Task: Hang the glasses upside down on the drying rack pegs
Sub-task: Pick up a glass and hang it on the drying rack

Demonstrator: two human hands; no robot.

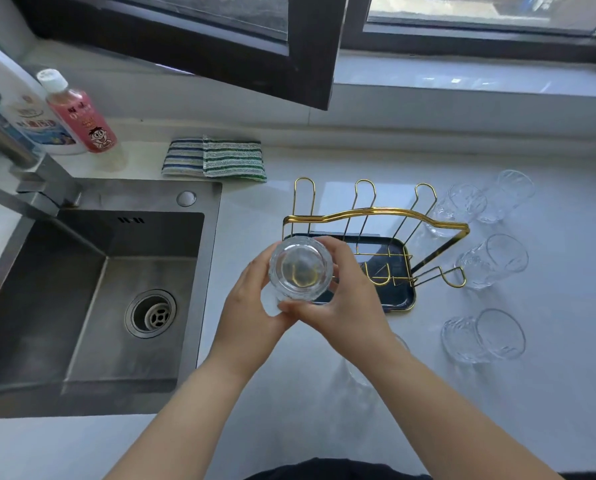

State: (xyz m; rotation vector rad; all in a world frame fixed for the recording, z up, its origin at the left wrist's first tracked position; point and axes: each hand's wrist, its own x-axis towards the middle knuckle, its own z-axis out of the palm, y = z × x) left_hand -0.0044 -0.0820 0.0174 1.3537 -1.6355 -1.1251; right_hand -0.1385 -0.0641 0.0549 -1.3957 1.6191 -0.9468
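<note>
Both hands, left (251, 299) and right (345, 303), clamped round a glass (301, 270) held base-up over the rack (376, 213) just beyond them: rigid, brittle, probably slick and light, best gripped by the side walls, not the rim.

Person, head-camera view: two forearms and two hands visible, all bare. Left hand (251, 306): no ring, watch, bracelet or glove; fingers (255, 271) short-nailed as far as can be told, without visible polish. Right hand (345, 303): likewise unadorned; wrist behind the fingers bare. No sleeves or cuffs on either forearm up to the frame edge. Well behind the fingers, at the bottom edge, a strip of dark garment (338, 471), plain, cut and fabric not discernible.
</note>
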